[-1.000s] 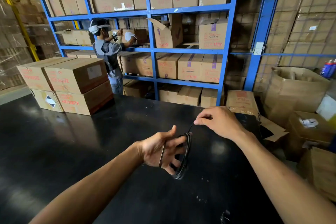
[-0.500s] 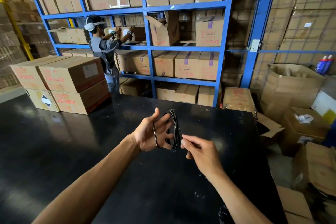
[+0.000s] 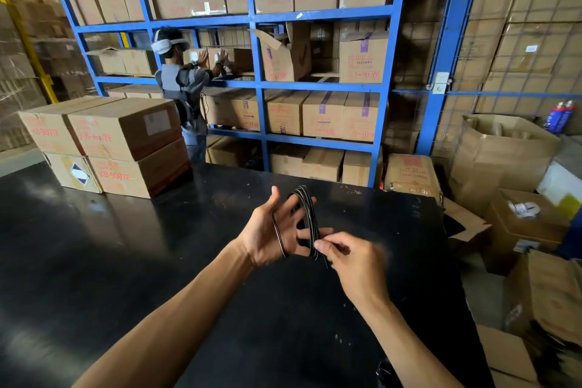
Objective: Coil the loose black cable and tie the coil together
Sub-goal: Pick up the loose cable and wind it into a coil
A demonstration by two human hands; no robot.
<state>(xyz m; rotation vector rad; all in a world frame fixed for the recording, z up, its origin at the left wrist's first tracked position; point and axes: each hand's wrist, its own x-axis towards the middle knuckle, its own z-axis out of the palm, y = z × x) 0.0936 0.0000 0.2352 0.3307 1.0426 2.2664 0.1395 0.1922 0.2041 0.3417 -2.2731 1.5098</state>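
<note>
around the spread left hand sits the cable coil, right hand pinching it.

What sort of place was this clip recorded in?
Most likely a warehouse or stockroom: blue steel shelving packed with taped cardboard cartons, stacked cartons on a black table, and a second person handling a box at the shelf.

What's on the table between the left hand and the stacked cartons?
Only bare black tabletop between the left hand, looped in the black cable, and the stacked cartons, in the head view.
</note>
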